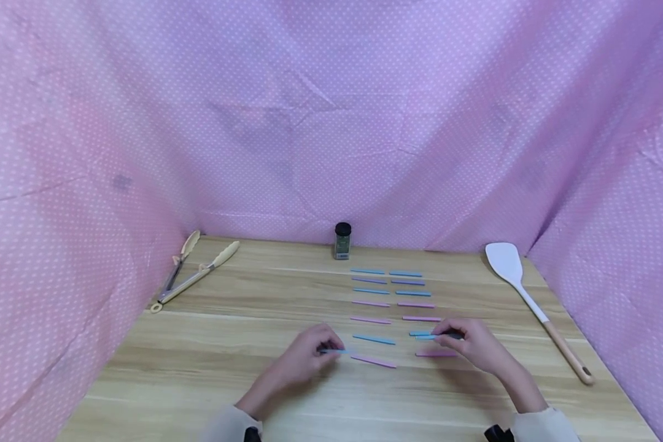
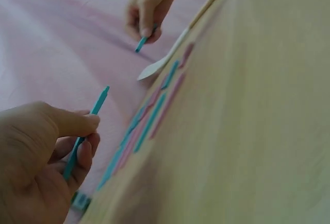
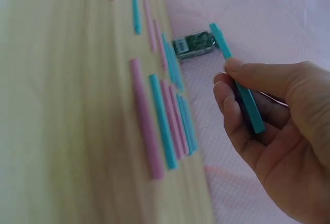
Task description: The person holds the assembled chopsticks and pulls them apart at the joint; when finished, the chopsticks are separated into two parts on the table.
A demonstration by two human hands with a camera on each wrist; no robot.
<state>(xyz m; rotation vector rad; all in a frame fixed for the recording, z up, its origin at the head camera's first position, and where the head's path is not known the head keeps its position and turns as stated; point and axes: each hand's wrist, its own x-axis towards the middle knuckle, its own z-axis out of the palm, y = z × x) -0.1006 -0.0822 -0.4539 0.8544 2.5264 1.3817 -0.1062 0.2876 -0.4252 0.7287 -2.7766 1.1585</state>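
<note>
My left hand [image 1: 309, 353] pinches a thin blue stick [image 2: 100, 100] between thumb and fingers, near the front end of the left column of sticks. In my right hand [image 1: 475, 344] is another blue stick [image 3: 248, 105], held between thumb and curled fingers. It overlaps a blue stick lying in the right column in the head view. Blue, purple and pink sticks lie crosswise in two columns on the wooden table. The nearest pink stick [image 1: 373, 362] on the left is just right of my left fingertips. The nearest pink stick [image 1: 436, 353] on the right lies partly below my right hand.
A small black-capped jar [image 1: 342, 242] stands behind the columns at the table's back edge. Opened tongs [image 1: 190, 279] lie at the back left. A white spatula [image 1: 522, 291] with a wooden handle lies along the right side. Pink dotted cloth [image 1: 331, 123] surrounds the table.
</note>
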